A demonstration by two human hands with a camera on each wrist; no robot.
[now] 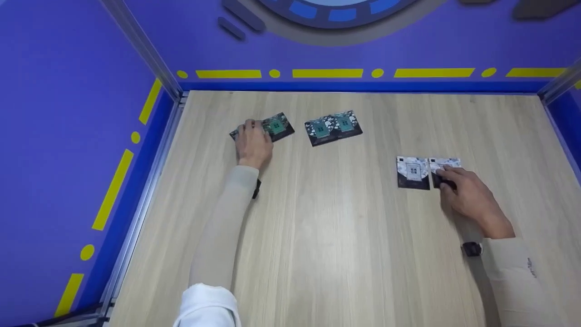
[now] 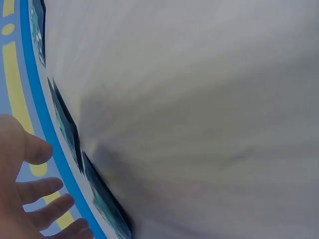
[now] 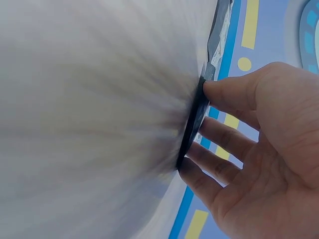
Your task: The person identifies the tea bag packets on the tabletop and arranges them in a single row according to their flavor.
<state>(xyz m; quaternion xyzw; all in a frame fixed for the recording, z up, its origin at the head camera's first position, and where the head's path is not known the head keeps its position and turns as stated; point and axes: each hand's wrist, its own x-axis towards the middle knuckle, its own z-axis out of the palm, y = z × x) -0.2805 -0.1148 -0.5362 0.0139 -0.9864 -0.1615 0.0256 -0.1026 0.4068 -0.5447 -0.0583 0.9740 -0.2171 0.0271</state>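
Observation:
Three pairs of patterned cards lie on the wooden table [image 1: 327,236]. My left hand [image 1: 252,128] rests with straight fingers on the left card of the far-left green pair [image 1: 278,126]. In the left wrist view that hand [image 2: 35,199] has spread fingers, beside green cards [image 2: 67,132] seen edge-on. My right hand [image 1: 447,175] holds the right card of the grey-white pair [image 1: 449,162], next to its twin [image 1: 413,171]. The right wrist view shows the right hand [image 3: 199,127] with thumb and a finger pinching that card [image 3: 191,137] by its edges.
A second green pair [image 1: 333,127] lies at the back middle of the table. Purple walls with yellow dashes [image 1: 327,72] close off the back and both sides, and a metal rail [image 1: 145,200] runs along the left edge.

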